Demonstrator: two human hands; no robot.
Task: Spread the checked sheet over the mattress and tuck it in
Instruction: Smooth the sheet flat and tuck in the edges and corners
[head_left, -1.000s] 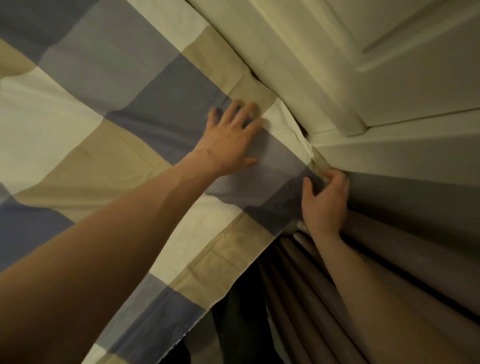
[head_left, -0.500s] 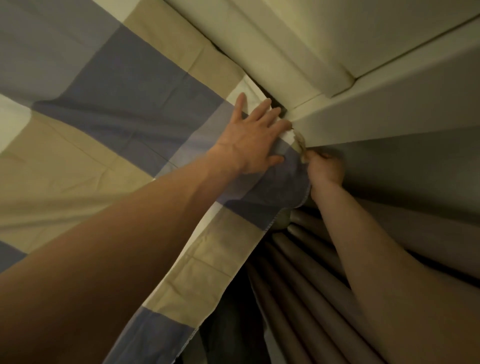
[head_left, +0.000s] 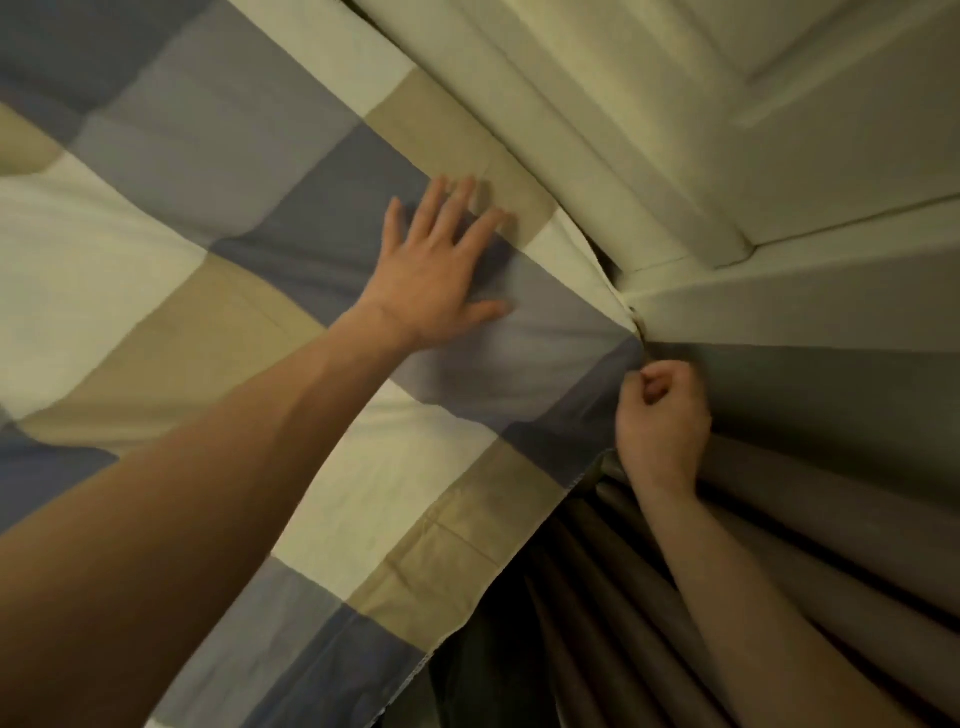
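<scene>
**A:** Pale panelled woodwork (head_left: 779, 130) fills everything above the grip. A grey panel (head_left: 831, 395) runs off to its right, and brown curtain folds (head_left: 779, 530) hang below it.

**B:** And the checked sheet (head_left: 234, 260)?

**A:** It's spread across the whole side left of the grip, over the mattress (which is quite hidden under it). Its side edge hangs loose below the grip, not tucked.

**B:** The hands?

**A:** The left hand (head_left: 436, 280) lies flat on the sheet, fingers spread, up and to the left of the grip. The right hand (head_left: 662, 415) is clenched at the sheet's hanging corner. The creases run toward the fist, so I judge it's gripping the edge, though no cloth shows inside the curl.

**B:** What's just changed?

**A:** Half a second ago the left hand was pressed right up at the corner, next to the right. It has drawn back. The right has dropped from the gap by the woodwork and closed into a fist.

**B:** Meaning?

**A:** Probably the corner is being pulled taut. The long edge below still needs tucking.
</scene>
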